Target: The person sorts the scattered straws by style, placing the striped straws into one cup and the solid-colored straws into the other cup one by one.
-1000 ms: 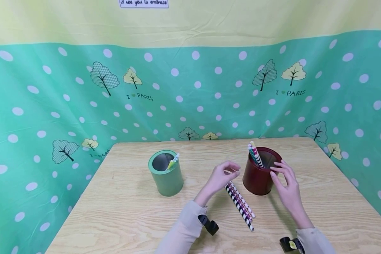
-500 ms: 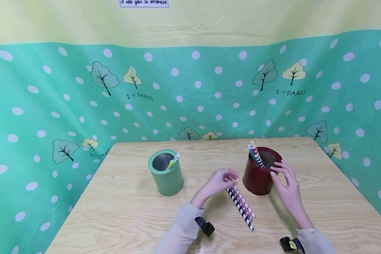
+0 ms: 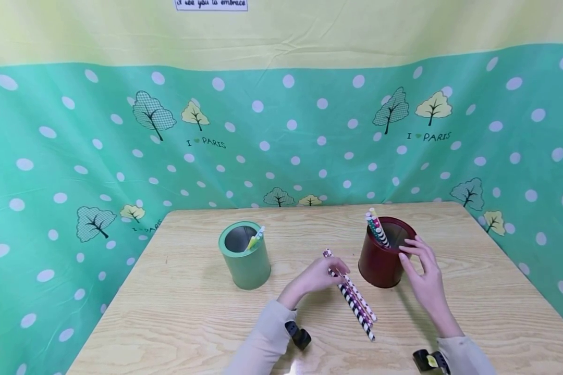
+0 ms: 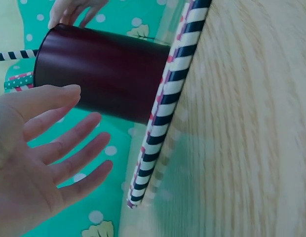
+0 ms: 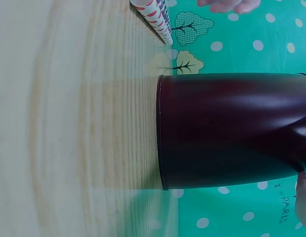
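Note:
Several patterned paper straws (image 3: 358, 307), striped and dotted, lie side by side on the table, slanting between the hands. Over their far part is my left hand (image 3: 320, 275), palm down. The left wrist view shows its fingers (image 4: 76, 136) spread and bent loosely, apart from the black-and-white striped straw (image 4: 165, 106). My right hand (image 3: 426, 271) holds the rim of a dark red can (image 3: 380, 265) on its near right side, thumb outside and fingertips over the edge. Several straws (image 3: 378, 229) stand in that can, leaning left.
A light green can (image 3: 251, 271) stands to the left, with a few pale straws (image 3: 255, 239) leaning in it. The wooden table (image 3: 178, 307) ends at a green dotted cloth (image 3: 281, 125). Dark cameras sit on both wrists.
My left hand has come down and slightly nearer over the straws, uncovering their far ends. My right hand and both cans have stayed in place.

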Demonstrator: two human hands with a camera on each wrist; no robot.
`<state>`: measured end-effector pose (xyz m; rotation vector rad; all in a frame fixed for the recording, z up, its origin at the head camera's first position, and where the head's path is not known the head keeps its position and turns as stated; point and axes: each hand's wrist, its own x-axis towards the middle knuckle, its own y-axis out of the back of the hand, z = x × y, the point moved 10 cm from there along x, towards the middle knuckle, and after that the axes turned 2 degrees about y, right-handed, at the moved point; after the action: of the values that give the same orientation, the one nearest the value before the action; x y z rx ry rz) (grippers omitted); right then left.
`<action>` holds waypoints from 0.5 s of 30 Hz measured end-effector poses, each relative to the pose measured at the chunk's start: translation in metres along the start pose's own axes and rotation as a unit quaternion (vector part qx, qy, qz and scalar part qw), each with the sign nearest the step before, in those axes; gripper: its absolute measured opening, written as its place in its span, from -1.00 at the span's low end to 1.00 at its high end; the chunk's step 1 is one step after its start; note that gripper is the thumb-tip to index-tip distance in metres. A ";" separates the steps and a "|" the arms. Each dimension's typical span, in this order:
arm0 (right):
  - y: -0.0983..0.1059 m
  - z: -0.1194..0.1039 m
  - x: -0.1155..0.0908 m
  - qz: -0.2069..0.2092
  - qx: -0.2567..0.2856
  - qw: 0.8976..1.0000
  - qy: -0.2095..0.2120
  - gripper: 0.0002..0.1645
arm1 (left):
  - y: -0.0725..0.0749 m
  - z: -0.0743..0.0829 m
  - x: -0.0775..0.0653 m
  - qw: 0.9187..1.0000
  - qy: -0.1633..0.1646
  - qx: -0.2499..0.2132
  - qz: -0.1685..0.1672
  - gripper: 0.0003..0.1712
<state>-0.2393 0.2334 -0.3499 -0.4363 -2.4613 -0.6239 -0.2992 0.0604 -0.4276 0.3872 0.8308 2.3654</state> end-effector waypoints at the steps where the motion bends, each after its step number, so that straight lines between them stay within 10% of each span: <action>1: 0.000 0.000 0.000 -0.001 0.000 1.000 -0.001 -0.79 | -0.001 -0.001 0.000 1.000 0.000 0.006 -0.004 -0.81; 15: -0.001 0.003 -0.001 -0.002 0.002 1.000 0.000 -0.78 | -0.008 -0.008 -0.004 0.996 -0.003 0.080 -0.040 -0.76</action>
<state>-0.2406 0.2344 -0.3529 -0.4300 -2.4638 -0.6215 -0.2960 0.0591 -0.4389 0.4173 1.0169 2.2298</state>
